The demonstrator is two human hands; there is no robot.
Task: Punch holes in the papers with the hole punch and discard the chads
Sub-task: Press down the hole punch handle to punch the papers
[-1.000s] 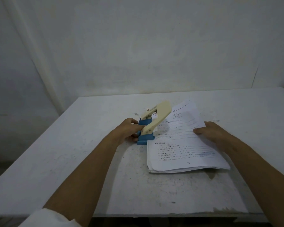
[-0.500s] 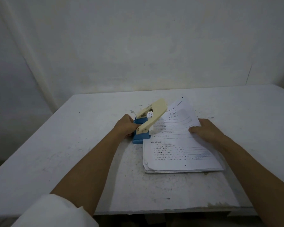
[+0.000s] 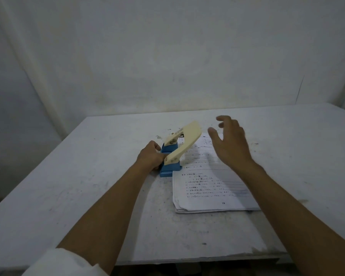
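Observation:
A hole punch (image 3: pixel 172 160) with a blue base and a cream lever stands on the white table (image 3: pixel 78 186), its lever raised and tilted up to the right. My left hand (image 3: pixel 150 156) grips the blue base from the left. A stack of printed papers (image 3: pixel 209 188) lies flat to the right of the punch, its left edge tucked in at the punch's base. My right hand (image 3: pixel 229 144) hovers above the papers' far part, fingers spread, just right of the lever's tip, holding nothing.
The table's near edge (image 3: pixel 187 259) runs across the bottom, with a dark gap below. A white wall (image 3: pixel 167 56) closes the back. Small specks and scuffs (image 3: pixel 157 137) mark the tabletop behind the punch.
My right hand has lifted off the papers and risen toward the lever's tip, fingers spreading. My left hand still holds the punch's base. The papers lie where they were.

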